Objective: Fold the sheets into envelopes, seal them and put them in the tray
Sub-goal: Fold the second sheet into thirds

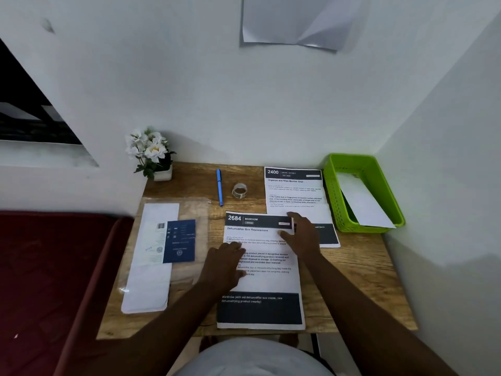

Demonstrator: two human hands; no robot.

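Printed sheet [261, 270] lies flat at desk's [360, 270] front centre, left hand [225, 264] and right hand [302, 232] resting on it, fingers loosely spread. Looks thin, light, floppy, slides easily; best pinched at a corner or edge.

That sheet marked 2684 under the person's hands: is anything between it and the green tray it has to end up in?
Between the 2684 sheet and the green tray lies only the flat 2400 sheet, nothing upright. Both the left hand and right hand already rest on the sheet. The tray holds one folded white paper, with room beside it.
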